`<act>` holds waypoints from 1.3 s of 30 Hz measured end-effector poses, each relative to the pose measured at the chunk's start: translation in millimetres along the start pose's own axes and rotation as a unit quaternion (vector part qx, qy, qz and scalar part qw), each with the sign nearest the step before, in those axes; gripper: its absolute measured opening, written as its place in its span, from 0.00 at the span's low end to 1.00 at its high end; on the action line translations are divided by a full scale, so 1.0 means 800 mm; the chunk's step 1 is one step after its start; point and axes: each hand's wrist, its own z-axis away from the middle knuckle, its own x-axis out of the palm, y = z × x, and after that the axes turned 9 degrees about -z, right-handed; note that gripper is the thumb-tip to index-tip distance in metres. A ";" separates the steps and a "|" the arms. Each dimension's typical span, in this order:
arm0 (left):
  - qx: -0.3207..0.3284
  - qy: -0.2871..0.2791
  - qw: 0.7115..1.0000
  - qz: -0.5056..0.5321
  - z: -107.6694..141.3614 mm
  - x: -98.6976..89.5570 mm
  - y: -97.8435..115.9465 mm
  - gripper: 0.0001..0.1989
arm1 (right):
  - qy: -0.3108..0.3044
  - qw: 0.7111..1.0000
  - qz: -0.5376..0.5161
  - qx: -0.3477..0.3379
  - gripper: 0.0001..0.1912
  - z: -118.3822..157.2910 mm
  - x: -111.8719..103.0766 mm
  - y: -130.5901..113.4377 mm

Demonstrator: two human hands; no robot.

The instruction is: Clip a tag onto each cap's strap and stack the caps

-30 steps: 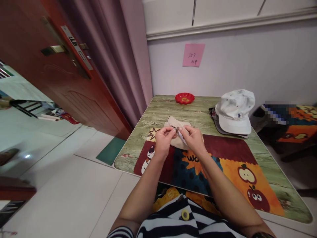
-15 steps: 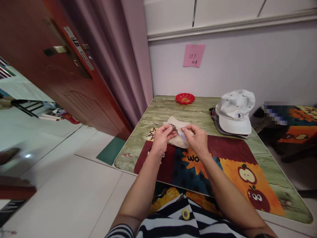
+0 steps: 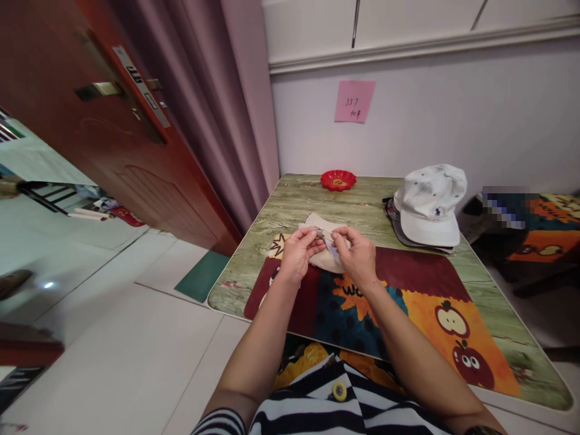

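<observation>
A beige cap [image 3: 325,260] rests at the back left of the patterned mat, its strap side toward my fingers. My left hand [image 3: 299,251] pinches the strap near a small metal buckle [image 3: 319,232]. On the other side, my right hand [image 3: 357,254] has thumb and forefinger closed on the strap. The two hands are a short gap apart, and parts of the cap are hidden behind them.
At the table's back right, a white cap [image 3: 430,208] sits on darker caps. A red scalloped dish [image 3: 338,180] lies near the wall. The colourful mat [image 3: 421,272] covers the front of the table [image 3: 371,202]. A brown door stands to the left.
My right hand has shifted slightly left and its fingers have changed position on the strap. My left hand has barely moved.
</observation>
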 end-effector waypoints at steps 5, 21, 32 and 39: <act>-0.004 0.004 1.000 0.005 0.002 0.004 0.000 0.15 | 0.003 1.000 0.018 -0.006 0.13 0.002 0.000 0.001; 0.022 -0.005 0.998 -0.060 0.007 0.001 0.001 0.22 | -0.027 0.996 0.076 -0.033 0.11 -0.003 -0.013 0.000; 0.040 -0.012 0.994 -0.103 0.008 0.001 -0.003 0.20 | -0.034 0.997 0.060 -0.045 0.12 0.001 -0.014 -0.002; 0.066 -0.020 0.988 -0.141 0.006 0.002 -0.004 0.16 | -0.070 0.992 0.097 -0.035 0.13 -0.006 -0.022 0.007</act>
